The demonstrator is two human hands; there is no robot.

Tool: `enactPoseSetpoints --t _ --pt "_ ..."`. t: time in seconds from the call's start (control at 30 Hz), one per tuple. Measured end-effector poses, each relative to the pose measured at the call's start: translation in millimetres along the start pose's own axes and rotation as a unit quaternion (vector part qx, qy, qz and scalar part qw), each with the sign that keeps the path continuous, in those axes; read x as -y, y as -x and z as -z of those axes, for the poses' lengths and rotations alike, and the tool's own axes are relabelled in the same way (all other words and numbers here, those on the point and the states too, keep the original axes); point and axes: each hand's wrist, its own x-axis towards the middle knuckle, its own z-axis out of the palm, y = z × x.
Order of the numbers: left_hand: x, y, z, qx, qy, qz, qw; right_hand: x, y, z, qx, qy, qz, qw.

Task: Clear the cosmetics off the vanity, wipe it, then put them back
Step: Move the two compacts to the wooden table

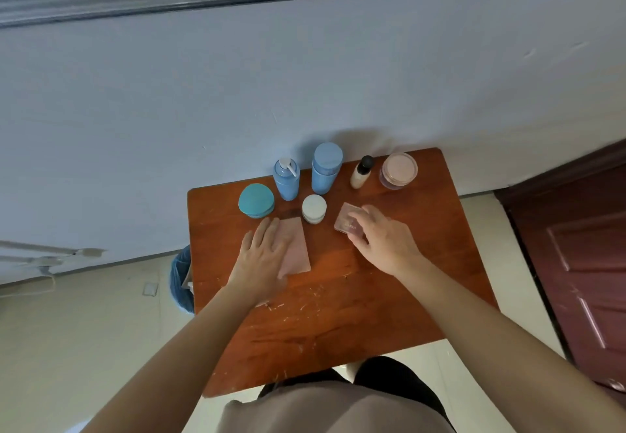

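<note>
Left hand: the left hand [262, 256] lies flat, fingers straight, pressing the cloth [298, 249] on the vanity [338, 314], left of centre.
Right hand: the right hand [382, 239] curls its fingers round the compact [349, 217], low over the top, right of the white jar [314, 208].
Far row, left to right: teal jar [255, 200], pump bottle [287, 180], blue bottle [326, 168], small bottle [361, 172], pink jar [399, 170].
Floor: bin [183, 276], left of the vanity.

Single head-worn view, looking steeply down, close over the vanity [338, 314], wall probably just behind
</note>
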Motion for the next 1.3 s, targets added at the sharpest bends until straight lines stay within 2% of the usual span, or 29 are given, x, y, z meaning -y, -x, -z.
enactPoseSetpoints --t 0.13,0.27,0.33,0.47,0.53,0.67,0.83,0.93,1.07,1.2,1.3 --pt "0 -1 -10 -0.014 0.003 0.008 1.0 2 -24 -6 0.008 0.002 0.02 1.0" --pt "0 0 -23 -0.006 0.012 0.032 0.999 5 -29 -16 0.059 0.025 0.053 0.997" --pt "-2 1 -25 0.002 0.009 0.041 0.999 7 -25 -18 0.073 0.022 0.038 0.996" --pt "-13 7 -10 0.011 0.025 0.076 0.997 7 -15 -8 0.042 -0.038 0.023 0.998" --pt "-20 13 4 -0.026 0.036 0.096 0.994 0 -10 5 -0.009 -0.069 0.021 0.997" --pt "-31 26 37 -0.155 0.034 0.124 0.98 -20 -2 39 -0.132 -0.075 0.007 0.988" --pt "-45 29 96 -0.281 0.08 0.143 0.946 -42 10 85 -0.202 -0.077 -0.064 0.974" --pt "-57 25 135 -0.31 0.09 0.113 0.94 -49 25 113 -0.232 -0.058 -0.106 0.965" --pt "-80 10 184 -0.366 0.063 0.016 0.928 -62 66 154 -0.297 -0.027 -0.159 0.941" --pt "-126 -9 215 -0.416 0.089 -0.086 0.901 -75 135 170 -0.352 0.006 -0.252 0.901" --pt "-180 -22 222 -0.407 0.112 -0.162 0.892 -85 202 168 -0.367 0.039 -0.332 0.868"
